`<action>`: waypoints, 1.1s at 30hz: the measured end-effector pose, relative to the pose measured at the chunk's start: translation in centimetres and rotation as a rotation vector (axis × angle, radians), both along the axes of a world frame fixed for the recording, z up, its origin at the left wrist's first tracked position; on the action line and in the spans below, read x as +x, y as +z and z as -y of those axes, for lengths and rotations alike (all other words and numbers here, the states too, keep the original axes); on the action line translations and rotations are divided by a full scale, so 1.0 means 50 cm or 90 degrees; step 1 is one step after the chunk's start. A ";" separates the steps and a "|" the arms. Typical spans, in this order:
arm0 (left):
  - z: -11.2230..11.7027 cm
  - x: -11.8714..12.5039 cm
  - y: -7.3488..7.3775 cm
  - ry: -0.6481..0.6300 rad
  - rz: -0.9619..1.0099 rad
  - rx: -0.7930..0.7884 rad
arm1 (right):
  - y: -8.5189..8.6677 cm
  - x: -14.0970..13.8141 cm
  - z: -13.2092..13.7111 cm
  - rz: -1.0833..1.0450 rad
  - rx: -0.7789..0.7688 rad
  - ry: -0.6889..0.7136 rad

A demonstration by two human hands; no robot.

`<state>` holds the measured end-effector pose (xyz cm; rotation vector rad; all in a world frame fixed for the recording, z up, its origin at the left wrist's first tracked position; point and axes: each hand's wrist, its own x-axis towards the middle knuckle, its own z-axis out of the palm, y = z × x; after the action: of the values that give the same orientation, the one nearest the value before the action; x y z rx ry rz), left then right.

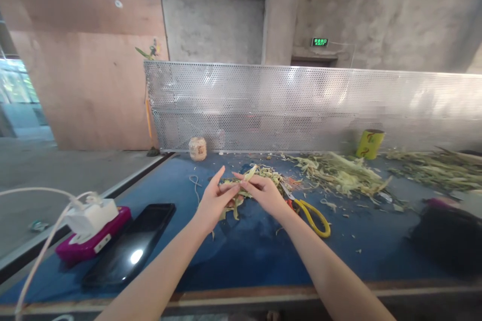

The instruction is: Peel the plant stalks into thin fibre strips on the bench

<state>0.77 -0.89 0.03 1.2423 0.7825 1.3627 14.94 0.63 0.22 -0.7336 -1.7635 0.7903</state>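
Note:
Above the blue tabletop (244, 256), my two hands meet at a pale green strip of dried corn husk (250, 173). My right hand (265, 193) pinches the strip between thumb and fingers. The thumb of my left hand (213, 200) presses at the strip's lower end, and its index finger points up; its other fingers are partly hidden. Loose husk pieces (236, 208) hang or lie beneath my hands, and I cannot tell which are joined to the strip. Scissors with yellow handles (314, 218) lie just right of my right wrist.
Husk piles (342, 173) spread to the right, near a yellow-green can (370, 144). A twine spool (198, 149) stands before the perforated metal panel (241, 105). A phone (131, 243), a magenta power strip (85, 248) and a white charger (92, 216) occupy the left. A dark object (448, 235) sits at right.

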 end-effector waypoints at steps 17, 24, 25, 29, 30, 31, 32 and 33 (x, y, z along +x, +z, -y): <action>0.002 0.004 0.003 -0.089 -0.070 -0.019 | 0.008 0.004 0.000 -0.028 -0.015 -0.073; 0.007 0.004 0.010 -0.077 -0.072 0.000 | -0.007 0.003 -0.010 -0.095 -0.058 -0.113; 0.006 0.002 0.009 -0.067 -0.067 0.008 | -0.009 0.003 -0.013 -0.100 -0.076 -0.106; 0.000 -0.005 0.003 -0.020 -0.076 0.067 | -0.012 0.000 -0.017 -0.060 -0.132 -0.041; -0.002 -0.006 0.001 -0.010 -0.087 0.078 | -0.012 -0.001 -0.016 -0.043 -0.129 -0.027; -0.004 -0.006 0.000 -0.001 -0.099 0.087 | -0.012 -0.003 -0.015 -0.030 -0.123 -0.015; -0.005 -0.007 0.000 0.007 -0.111 0.095 | -0.012 -0.004 -0.014 -0.027 -0.121 -0.002; -0.005 -0.007 -0.001 0.015 -0.121 0.100 | -0.013 -0.006 -0.013 -0.038 -0.131 0.013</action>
<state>0.44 -0.64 0.00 1.5070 0.8360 1.3583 14.66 1.26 -0.41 -0.8202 -1.6542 1.0072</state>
